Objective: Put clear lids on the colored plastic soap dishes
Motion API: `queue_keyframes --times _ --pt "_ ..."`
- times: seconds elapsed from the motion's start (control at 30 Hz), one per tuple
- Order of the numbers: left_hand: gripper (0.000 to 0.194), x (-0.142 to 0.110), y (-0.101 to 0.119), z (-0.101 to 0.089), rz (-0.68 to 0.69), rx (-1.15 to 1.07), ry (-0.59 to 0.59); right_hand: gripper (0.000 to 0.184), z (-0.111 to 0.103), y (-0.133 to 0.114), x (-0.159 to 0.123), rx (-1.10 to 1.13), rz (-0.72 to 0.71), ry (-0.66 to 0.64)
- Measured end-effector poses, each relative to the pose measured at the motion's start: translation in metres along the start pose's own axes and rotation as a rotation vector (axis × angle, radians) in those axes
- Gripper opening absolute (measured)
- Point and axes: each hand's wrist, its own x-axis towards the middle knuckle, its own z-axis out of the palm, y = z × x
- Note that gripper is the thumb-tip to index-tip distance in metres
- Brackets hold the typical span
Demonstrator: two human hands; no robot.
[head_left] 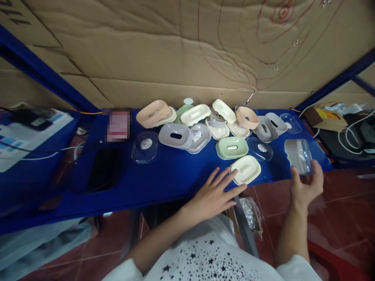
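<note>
My right hand [307, 188] grips a grey soap dish with a clear lid [298, 155] at the table's right end, thumb and fingers on its near side. My left hand [215, 195] is spread, its fingertips over the near left edge of a cream soap dish [247, 169]; whether they press on it I cannot tell. Just beyond that dish lies a green soap dish [234, 146] with a slot in its middle. A clear lid [260, 148] rests at the green dish's right, and another clear lid [145, 147] lies farther left.
Peach [154, 113], grey [175, 136] and cream soap dish parts [195, 114] lie piled along the back of the blue table [137, 183], against a cardboard wall [140, 50]. A dark phone-like slab [104, 169] lies at left. Blue posts [49, 70] flank the table.
</note>
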Motion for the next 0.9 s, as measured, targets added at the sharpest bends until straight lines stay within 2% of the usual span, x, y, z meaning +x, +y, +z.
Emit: queue_keyframes --times 0.03,0.1,0.2,0.27,0.37,0.43,0.5,0.57,0.7,0.8,0.9 --pt "0.070 0.004 0.002 0.007 0.027 0.052 -0.049 0.073 0.008 0.017 0.001 -0.020 0.043 -0.006" --pt "0.070 0.009 0.003 0.018 0.030 0.117 -0.095 0.074 0.022 0.037 0.004 -0.065 0.034 -0.049" --pt "0.052 0.000 0.000 0.018 -0.044 0.167 -0.091 0.076 0.036 0.038 0.013 -0.120 -0.045 -0.166" --pt "0.038 -0.017 -0.006 0.008 -0.118 0.196 -0.049 0.072 0.040 0.018 0.019 -0.138 -0.096 -0.194" --pt "0.025 -0.056 -0.016 -0.013 -0.248 0.255 0.050 0.055 0.044 -0.036 0.020 -0.058 -0.260 -0.234" --pt "0.021 -0.083 -0.023 -0.026 -0.316 0.284 0.121 0.047 0.050 -0.081 0.016 0.078 -0.415 -0.407" --pt "0.018 -0.106 -0.029 -0.036 -0.379 0.314 0.181 0.049 0.060 -0.120 0.010 0.164 -0.552 -0.624" --pt "0.016 -0.125 -0.033 -0.043 -0.435 0.347 0.232 0.044 0.072 -0.147 0.007 0.220 -0.626 -0.737" --pt "0.015 -0.141 -0.038 -0.045 -0.489 0.370 0.292 0.028 0.089 -0.160 0.014 0.365 -0.604 -0.759" --pt "0.014 -0.137 -0.038 -0.042 -0.485 0.352 0.299 0.026 0.091 -0.161 0.020 0.408 -0.538 -0.760" --pt "0.012 -0.124 -0.037 -0.039 -0.458 0.311 0.267 0.024 0.091 -0.166 0.020 0.355 -0.517 -0.778"
